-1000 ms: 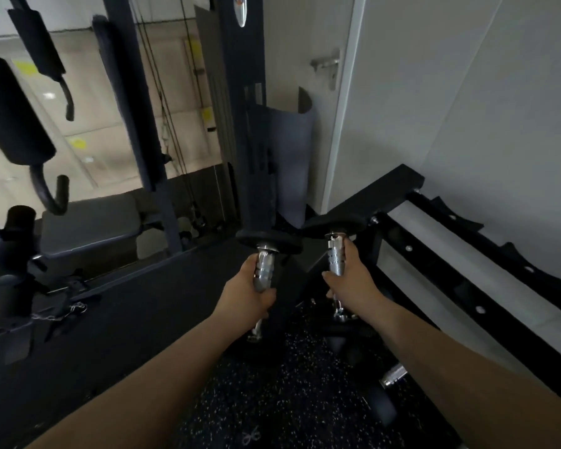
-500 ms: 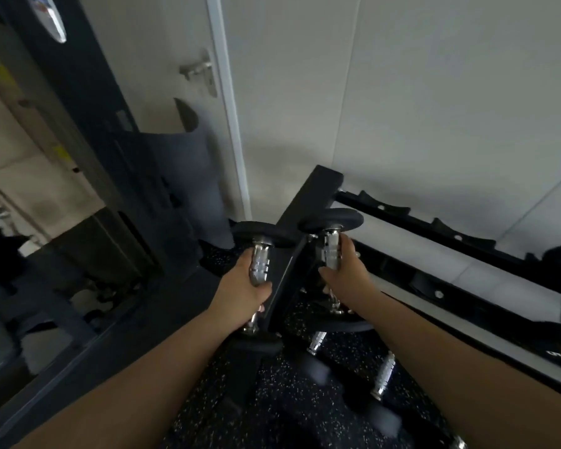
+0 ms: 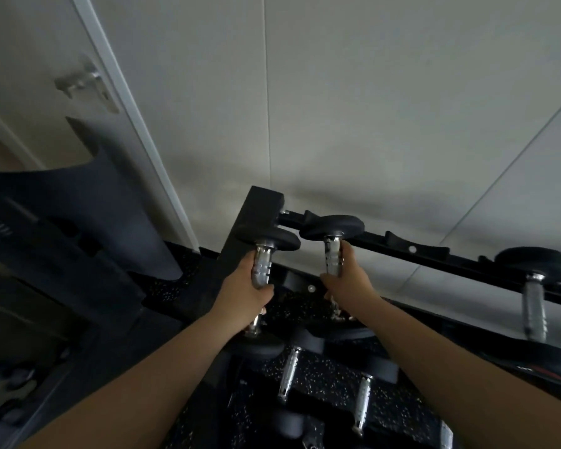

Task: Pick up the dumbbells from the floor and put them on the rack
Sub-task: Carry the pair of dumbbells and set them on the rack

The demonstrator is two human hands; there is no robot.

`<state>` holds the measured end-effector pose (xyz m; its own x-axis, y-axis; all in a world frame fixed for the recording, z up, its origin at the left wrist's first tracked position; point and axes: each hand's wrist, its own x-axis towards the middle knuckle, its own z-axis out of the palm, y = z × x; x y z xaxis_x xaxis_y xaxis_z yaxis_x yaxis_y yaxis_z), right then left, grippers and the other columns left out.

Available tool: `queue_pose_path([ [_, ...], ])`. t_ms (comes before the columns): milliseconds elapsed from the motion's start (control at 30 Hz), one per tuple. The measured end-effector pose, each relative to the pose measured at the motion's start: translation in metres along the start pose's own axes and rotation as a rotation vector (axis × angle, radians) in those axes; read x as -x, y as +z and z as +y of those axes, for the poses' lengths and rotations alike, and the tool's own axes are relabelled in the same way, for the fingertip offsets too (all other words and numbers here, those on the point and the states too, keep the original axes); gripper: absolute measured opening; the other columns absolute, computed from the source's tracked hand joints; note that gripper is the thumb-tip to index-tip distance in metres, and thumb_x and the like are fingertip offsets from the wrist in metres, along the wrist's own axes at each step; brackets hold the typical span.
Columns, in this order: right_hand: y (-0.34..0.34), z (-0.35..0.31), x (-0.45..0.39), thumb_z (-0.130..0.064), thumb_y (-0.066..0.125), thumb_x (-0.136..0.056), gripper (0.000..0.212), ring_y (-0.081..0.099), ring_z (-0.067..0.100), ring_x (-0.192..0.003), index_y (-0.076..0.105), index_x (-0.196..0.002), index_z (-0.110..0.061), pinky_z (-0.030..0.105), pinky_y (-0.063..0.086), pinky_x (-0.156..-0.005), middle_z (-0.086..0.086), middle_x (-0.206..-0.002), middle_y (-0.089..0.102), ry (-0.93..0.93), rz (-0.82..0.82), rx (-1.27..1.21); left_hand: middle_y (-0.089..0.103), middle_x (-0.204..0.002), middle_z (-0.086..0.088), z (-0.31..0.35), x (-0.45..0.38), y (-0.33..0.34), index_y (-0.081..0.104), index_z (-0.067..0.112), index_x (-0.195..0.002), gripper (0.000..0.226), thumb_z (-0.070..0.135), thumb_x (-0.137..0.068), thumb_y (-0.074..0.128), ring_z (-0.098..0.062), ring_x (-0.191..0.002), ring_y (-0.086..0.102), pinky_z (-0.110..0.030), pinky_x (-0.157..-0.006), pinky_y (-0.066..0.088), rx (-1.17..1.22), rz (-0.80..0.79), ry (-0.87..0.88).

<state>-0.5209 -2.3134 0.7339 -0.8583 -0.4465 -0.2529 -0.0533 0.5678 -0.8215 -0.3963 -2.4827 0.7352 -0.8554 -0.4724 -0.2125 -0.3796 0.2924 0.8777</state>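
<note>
My left hand [image 3: 245, 294] grips the chrome handle of a black dumbbell [image 3: 274, 240], held upright in front of the rack's left end post [image 3: 250, 228]. My right hand [image 3: 350, 283] grips a second dumbbell [image 3: 332, 225], its upper head level with the rack's top rail [image 3: 412, 249]. The two upper heads almost touch. Another dumbbell [image 3: 535, 306] rests on the rack at the right. Two more dumbbells [image 3: 289, 374] [image 3: 363, 400] lie below on the speckled floor.
A white wall stands right behind the rack. A door with a metal handle [image 3: 85, 84] is at the upper left. Dark gym machine parts [image 3: 62, 247] fill the left side, close to my left arm.
The view has swung right and toward the rack. Both hands have carried their dumbbells up and closer to the rack's left end; the dumbbell on the right of the rack has come into view.
</note>
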Motion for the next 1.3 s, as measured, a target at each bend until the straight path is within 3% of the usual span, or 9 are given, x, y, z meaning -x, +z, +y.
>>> queue_pose_path([
  [167, -0.023, 0.011, -0.019, -0.009, 0.057, -0.087, 0.074, 0.063, 0.021, -0.065, 0.016, -0.142, -0.035, 0.016, 0.045, -0.039, 0.003, -0.091, 0.058, 0.087, 0.062, -0.030, 0.064, -0.086, 0.009, 0.012, -0.042, 0.019, 0.040, 0.041, -0.129, 0.064, 0.018, -0.076, 0.065, -0.011, -0.064, 0.067, -0.033, -0.060, 0.060, -0.022, -0.070, 0.038],
  [233, -0.030, 0.014, -0.026, -0.009, 0.058, -0.087, 0.074, 0.060, 0.016, -0.061, 0.016, -0.143, -0.032, 0.010, 0.039, -0.034, -0.003, -0.084, 0.055, 0.107, 0.099, -0.025, 0.064, -0.083, 0.007, 0.017, -0.059, 0.026, 0.042, 0.037, -0.128, 0.060, 0.017, -0.077, 0.065, -0.007, -0.062, 0.065, -0.021, -0.055, 0.055, -0.042, -0.103, 0.064],
  [333, -0.039, 0.023, -0.033, -0.010, 0.058, -0.086, 0.075, 0.062, 0.018, -0.063, 0.015, -0.143, -0.035, 0.018, 0.047, -0.040, -0.008, -0.081, 0.054, 0.171, 0.156, -0.036, 0.061, -0.083, 0.007, 0.023, -0.081, 0.040, 0.045, 0.034, -0.122, 0.050, 0.017, -0.079, 0.065, -0.004, -0.064, 0.062, -0.010, -0.049, 0.044, -0.092, -0.144, 0.106],
  [400, -0.044, 0.029, -0.036, -0.009, 0.058, -0.086, 0.074, 0.063, 0.019, -0.065, 0.017, -0.141, -0.037, 0.021, 0.049, -0.042, -0.012, -0.081, 0.052, 0.202, 0.193, -0.039, 0.061, -0.086, 0.007, 0.026, -0.095, 0.049, 0.045, 0.033, -0.122, 0.050, 0.016, -0.080, 0.064, -0.006, -0.070, 0.062, -0.012, -0.053, 0.045, -0.108, -0.192, 0.140],
  [533, -0.056, 0.045, -0.044, -0.008, 0.058, -0.086, 0.074, 0.061, 0.016, -0.065, 0.018, -0.142, -0.035, 0.014, 0.044, -0.037, -0.013, -0.085, 0.052, 0.256, 0.251, -0.086, 0.060, -0.092, 0.008, 0.030, -0.118, 0.071, 0.043, 0.030, -0.129, 0.054, 0.014, -0.081, 0.063, -0.008, -0.077, 0.062, -0.018, -0.061, 0.049, -0.109, -0.267, 0.155],
  [700, -0.071, 0.063, -0.052, -0.006, 0.057, -0.085, 0.073, 0.061, 0.018, -0.065, 0.019, -0.140, -0.034, 0.021, 0.048, -0.043, -0.004, -0.085, 0.056, 0.307, 0.277, -0.110, 0.058, -0.089, 0.010, 0.030, -0.137, 0.094, 0.041, 0.029, -0.130, 0.057, 0.012, -0.082, 0.064, 0.013, -0.064, 0.059, -0.003, -0.045, 0.042, -0.087, -0.295, 0.122],
  [867, -0.087, 0.082, -0.061, -0.005, 0.056, -0.085, 0.078, 0.062, 0.019, -0.062, 0.016, -0.144, -0.037, 0.021, 0.046, -0.043, 0.000, -0.087, 0.058, 0.359, 0.253, -0.136, 0.058, -0.088, 0.011, 0.028, -0.150, 0.113, 0.040, 0.026, -0.133, 0.059, 0.012, -0.082, 0.065, -0.002, -0.063, 0.061, -0.004, -0.045, 0.043, -0.081, -0.258, 0.052],
  [1167, -0.096, 0.106, -0.081, -0.010, 0.057, -0.088, 0.084, 0.062, 0.019, -0.064, 0.004, -0.148, -0.035, 0.023, 0.046, -0.046, 0.002, -0.091, 0.060, 0.412, 0.192, -0.142, 0.061, -0.091, 0.006, 0.015, -0.172, 0.130, 0.038, 0.022, -0.137, 0.062, 0.014, -0.081, 0.065, -0.010, -0.074, 0.063, -0.020, -0.057, 0.047, -0.110, -0.199, -0.022],
  [1300, -0.100, 0.112, -0.082, -0.010, 0.057, -0.087, 0.085, 0.062, 0.017, -0.063, 0.003, -0.148, -0.035, 0.019, 0.045, -0.042, 0.006, -0.093, 0.061, 0.433, 0.182, -0.156, 0.061, -0.091, 0.006, 0.014, -0.176, 0.137, 0.039, 0.025, -0.135, 0.060, 0.015, -0.082, 0.064, -0.012, -0.073, 0.063, -0.021, -0.056, 0.050, -0.117, -0.231, -0.014],
])
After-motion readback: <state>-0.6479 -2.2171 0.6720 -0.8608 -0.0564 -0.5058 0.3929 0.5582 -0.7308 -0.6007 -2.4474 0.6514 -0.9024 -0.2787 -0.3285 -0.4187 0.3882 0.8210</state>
